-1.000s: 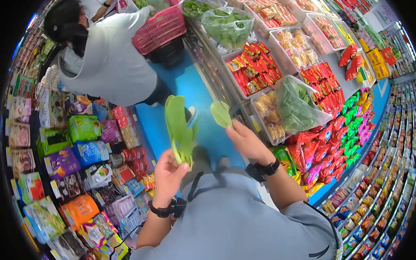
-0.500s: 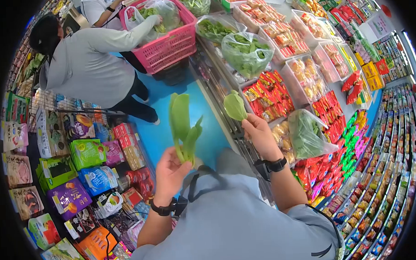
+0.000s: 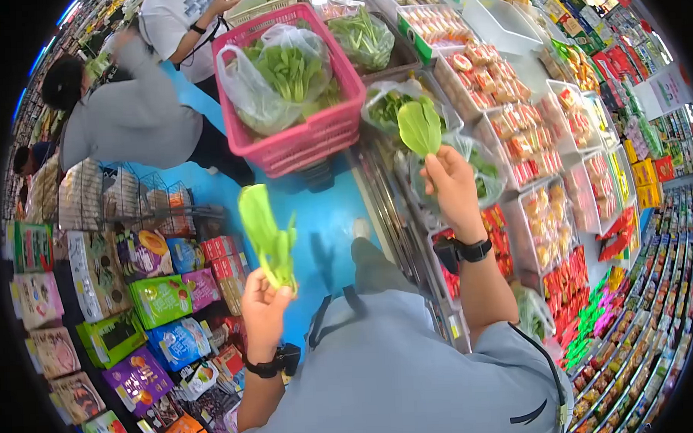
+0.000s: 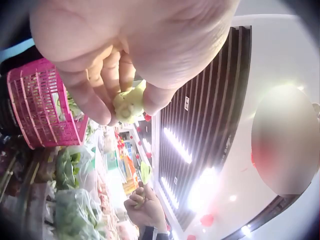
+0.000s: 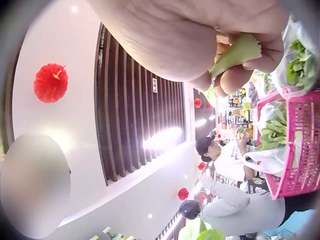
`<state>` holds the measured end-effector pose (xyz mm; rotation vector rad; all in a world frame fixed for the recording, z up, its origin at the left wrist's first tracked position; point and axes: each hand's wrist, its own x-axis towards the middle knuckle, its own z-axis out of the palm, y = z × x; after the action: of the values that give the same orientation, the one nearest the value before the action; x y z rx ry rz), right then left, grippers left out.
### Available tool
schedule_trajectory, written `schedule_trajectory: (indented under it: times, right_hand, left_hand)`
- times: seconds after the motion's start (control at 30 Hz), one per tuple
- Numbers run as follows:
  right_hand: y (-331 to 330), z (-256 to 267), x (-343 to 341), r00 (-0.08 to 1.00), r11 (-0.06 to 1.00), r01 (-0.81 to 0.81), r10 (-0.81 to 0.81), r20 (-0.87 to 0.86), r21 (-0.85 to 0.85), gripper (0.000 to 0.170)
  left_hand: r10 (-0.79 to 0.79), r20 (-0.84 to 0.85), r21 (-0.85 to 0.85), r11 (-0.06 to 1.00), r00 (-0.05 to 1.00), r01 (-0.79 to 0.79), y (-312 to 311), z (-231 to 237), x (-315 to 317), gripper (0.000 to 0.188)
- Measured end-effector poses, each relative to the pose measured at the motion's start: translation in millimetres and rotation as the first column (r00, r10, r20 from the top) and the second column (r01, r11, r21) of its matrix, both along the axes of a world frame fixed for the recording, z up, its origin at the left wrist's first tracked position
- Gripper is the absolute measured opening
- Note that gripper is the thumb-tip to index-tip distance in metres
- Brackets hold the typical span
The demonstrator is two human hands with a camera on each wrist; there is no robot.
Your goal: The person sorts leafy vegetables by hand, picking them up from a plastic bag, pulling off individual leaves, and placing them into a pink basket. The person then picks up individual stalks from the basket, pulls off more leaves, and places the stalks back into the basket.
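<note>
In the head view my left hand [image 3: 266,315] pinches a small green bok choy [image 3: 267,238] near its base, leaves pointing up. The left wrist view shows the pale cut base [image 4: 130,106] between thumb and fingers. My right hand [image 3: 454,191], raised further forward, pinches a single bok choy leaf [image 3: 420,127] by its stalk. The cut end of that stalk [image 5: 239,54] pokes out from the fingers in the right wrist view. Ahead, between the two hands, stands a pink basket [image 3: 310,145] with leafy greens in a clear bag [image 3: 262,105].
Bagged greens [image 3: 362,40] and clear bins of wrapped snacks [image 3: 523,145] line the counter at right. Packaged snacks [image 3: 162,299] fill a display at left. A person in grey [image 3: 134,132] and one in white [image 3: 176,31] stand beyond, on blue floor [image 3: 324,217].
My right hand has moved forward and right with the leaf; the left has shifted slightly left and down. The basket appears larger, and the person in grey has withdrawn an arm from it.
</note>
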<state>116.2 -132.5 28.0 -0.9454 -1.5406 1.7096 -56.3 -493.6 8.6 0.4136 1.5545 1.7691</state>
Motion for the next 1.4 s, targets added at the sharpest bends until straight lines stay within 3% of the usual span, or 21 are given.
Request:
schedule_trajectory:
  times: [0.07, 0.13, 0.23, 0.3, 0.5, 0.63, 0.77, 0.87, 0.93, 1.03, 1.07, 1.17, 1.23, 1.3, 1.33, 1.4]
  right_hand:
    - [59.9, 5.0, -34.5, 1.0, 0.999, 0.005, -0.006, 0.019, 0.052, 0.023]
    - [123.5, 0.3, -67.3, 0.996, 0.997, -0.009, 0.003, 0.084, 0.076, 0.021]
    - [208.8, -15.7, -110.2, 0.991, 0.996, -0.074, 0.079, 0.105, -0.052, 0.021]
    - [261.7, -34.8, -136.2, 0.971, 0.99, -0.137, 0.143, 0.194, -0.043, 0.027]
    - [337.8, -61.6, -217.4, 0.945, 0.985, -0.164, 0.172, 0.279, -0.052, 0.035]
    - [382.0, -110.1, -265.5, 0.918, 0.986, -0.162, 0.168, 0.36, -0.048, 0.042]
    - [416.8, -132.3, -310.9, 0.894, 0.956, -0.169, 0.046, 0.445, 0.241, 0.046]
    - [431.7, -126.5, -336.7, 0.862, 0.839, -0.123, -0.174, 0.475, 0.53, 0.06]
    - [430.7, -121.6, -347.1, 0.792, 0.727, -0.107, -0.35, 0.5, 0.678, 0.068]
    - [410.1, -106.7, -349.9, 0.769, 0.729, -0.185, -0.31, 0.559, 0.659, 0.069]
    - [393.6, -102.1, -346.5, 0.824, 0.73, -0.183, -0.251, 0.508, 0.659, 0.063]
    - [304.1, -66.4, -331.8, 0.902, 0.821, -0.178, -0.084, 0.424, 0.542, 0.038]
    - [240.0, -47.5, -319.1, 0.925, 0.928, -0.206, 0.082, 0.371, 0.309, 0.028]
    - [190.9, -60.5, -311.3, 0.948, 0.949, -0.191, 0.113, 0.296, 0.249, 0.021]
    - [161.6, -43.8, -313.1, 0.942, 0.976, -0.182, 0.138, 0.307, 0.119, 0.021]
    - [123.7, -59.7, -320.9, 0.977, 0.996, -0.088, 0.088, 0.194, -0.008, 0.02]
  left_hand:
    - [0.067, -0.004, -0.027, 0.997, 0.998, -0.067, 44.1, 11.3, -20.6, 0.033]
    - [0.039, 0.001, -0.012, 0.999, 0.999, -0.039, 77.8, 13.1, -40.3, 0.039]
    - [0.06, 0.02, -0.002, 0.998, 0.998, -0.06, 118.7, 11.7, -63.4, 0.046]
    - [0.085, 0.022, -0.021, 0.996, 0.996, -0.085, 140.1, 14.0, -74.1, 0.047]
    - [0.212, 0.049, -0.023, 0.977, 0.976, -0.211, 167.5, 15.7, -100.2, 0.042]
    - [0.281, 0.032, -0.051, 0.959, 0.959, -0.279, 165.5, 14.9, -114.3, 0.041]
    - [0.291, 0.024, -0.062, 0.955, 0.956, -0.29, 168.0, 15.2, -129.0, 0.035]
    - [0.267, 0.008, -0.068, 0.962, 0.964, -0.266, 169.8, 15.2, -146.4, 0.029]
    - [0.213, 0.026, -0.047, 0.976, 0.977, -0.212, 166.6, 13.4, -163.1, 0.039]
    - [0.204, 0.002, -0.138, 0.97, 0.979, -0.202, 170.2, 19.1, -192.9, 0.034]
    - [0.187, 0.046, -0.124, 0.976, 0.981, -0.18, 167.1, 20.3, -205.6, 0.038]
    - [0.114, 0.021, -0.127, 0.986, 0.993, -0.11, 158.3, 23.3, -250.3, 0.038]
    - [0.067, 0.007, -0.087, 0.994, 0.998, -0.066, 149.5, 24.0, -279.1, 0.037]
    - [0.018, -0.002, -0.046, 0.999, 1.0, -0.018, 145.0, 20.8, -307.9, 0.037]
    - [-0.001, 0.0, -0.039, 0.999, 1.0, 0.001, 143.4, 13.9, -322.1, 0.037]
    - [-0.033, 0.006, -0.036, 0.999, 0.999, 0.034, 141.1, -1.6, -347.6, 0.036]
